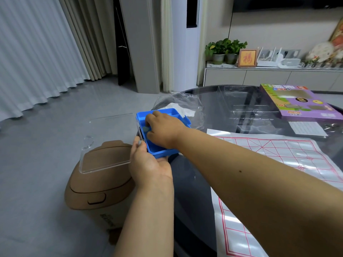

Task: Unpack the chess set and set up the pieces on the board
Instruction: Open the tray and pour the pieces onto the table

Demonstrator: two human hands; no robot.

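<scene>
From the head camera, the left hand [148, 164] cups the near end of the blue box [161, 130] from below, thumb curled up against its side wall, holding it at the rim of the round glass table [232, 101]. The right hand [163, 128] reaches into the box with fingers bent down on a small dark round piece [146, 129] on its floor; whether they pinch it or only touch it I cannot tell. The clear lid [105, 143] hangs open left of the box, and the red-lined board sheet [278, 154] lies flat right of the box.
</scene>
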